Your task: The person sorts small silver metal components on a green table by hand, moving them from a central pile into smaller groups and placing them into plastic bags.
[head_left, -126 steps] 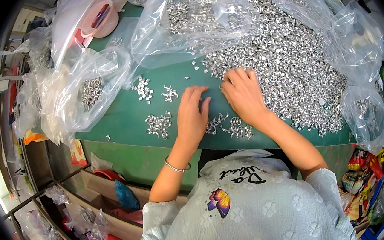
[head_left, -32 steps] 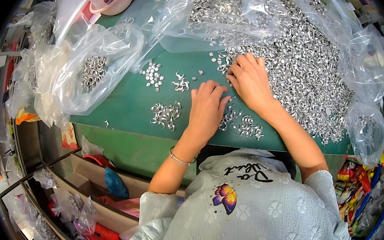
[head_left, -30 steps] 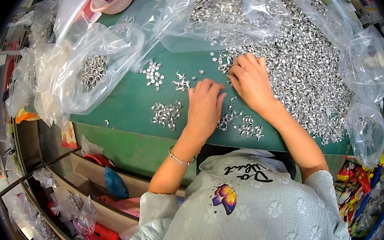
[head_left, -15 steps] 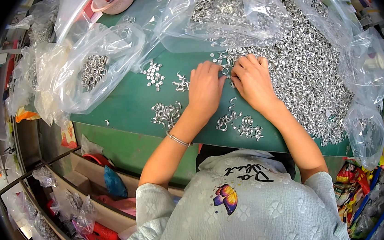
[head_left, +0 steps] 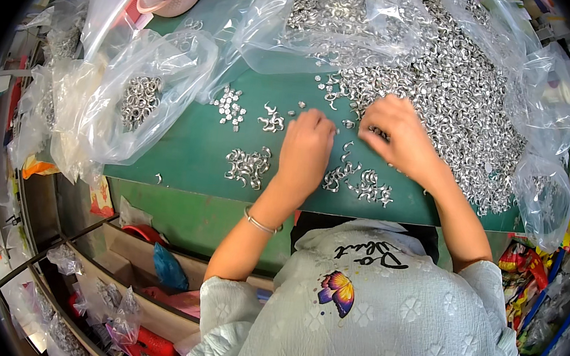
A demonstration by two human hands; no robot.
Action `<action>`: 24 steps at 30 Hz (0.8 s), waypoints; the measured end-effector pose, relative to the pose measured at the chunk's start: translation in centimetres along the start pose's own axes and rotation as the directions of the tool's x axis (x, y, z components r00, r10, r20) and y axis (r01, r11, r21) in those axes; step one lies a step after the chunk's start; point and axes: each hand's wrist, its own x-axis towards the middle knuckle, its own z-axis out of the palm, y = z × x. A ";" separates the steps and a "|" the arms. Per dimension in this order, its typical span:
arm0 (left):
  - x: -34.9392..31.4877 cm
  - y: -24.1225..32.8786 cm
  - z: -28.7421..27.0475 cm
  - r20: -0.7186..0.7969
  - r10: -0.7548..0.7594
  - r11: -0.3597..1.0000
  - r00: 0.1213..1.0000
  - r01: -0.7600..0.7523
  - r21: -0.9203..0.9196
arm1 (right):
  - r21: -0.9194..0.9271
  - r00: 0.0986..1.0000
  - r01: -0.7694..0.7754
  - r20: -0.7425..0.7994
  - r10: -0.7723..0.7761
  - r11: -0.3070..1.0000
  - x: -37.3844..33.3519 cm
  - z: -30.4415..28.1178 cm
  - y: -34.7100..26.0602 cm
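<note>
A large heap of small curved silver metal pieces [head_left: 462, 119] covers the right and far part of the green table [head_left: 184, 158]. My left hand [head_left: 307, 149] is over the table left of the heap, its fingers bent and bunched; whatever they hold is hidden. At the heap's near left edge, slightly blurred, is my right hand [head_left: 402, 138], thumb and fingers apart with metal pieces showing in the gap. Small clusters of curved pieces [head_left: 248, 166] lie left of my left wrist, and another cluster [head_left: 370, 187] lies between my forearms. Small roundish silver pieces [head_left: 229, 106] form a group farther left.
Clear plastic bags [head_left: 263, 45] lie across the far side of the heap. On the left, an open bag [head_left: 175, 106] holds silver rings [head_left: 141, 99]. A pink basket [head_left: 182, 2] stands at the far left. Drawers [head_left: 120, 248] sit below the table's front edge.
Both hands have drawn back toward me, and the right has moved rightward, away from the left. Small loose pieces now show just beyond my left hand.
</note>
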 end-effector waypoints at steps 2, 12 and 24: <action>-1.1 0.9 0.0 0.062 -0.003 0.999 0.998 0.005 -0.044 | -0.020 0.996 0.054 0.073 -0.052 0.998 -1.0 0.7 -0.3; -1.2 2.5 0.8 0.137 0.009 0.985 0.991 0.014 -0.170 | -0.269 0.992 0.064 -0.089 -0.091 0.961 1.7 2.0 1.1; 1.9 -0.4 0.8 -0.013 0.013 0.994 1.000 -0.011 0.108 | -0.360 0.996 0.074 -0.022 -0.088 0.930 1.3 1.8 1.5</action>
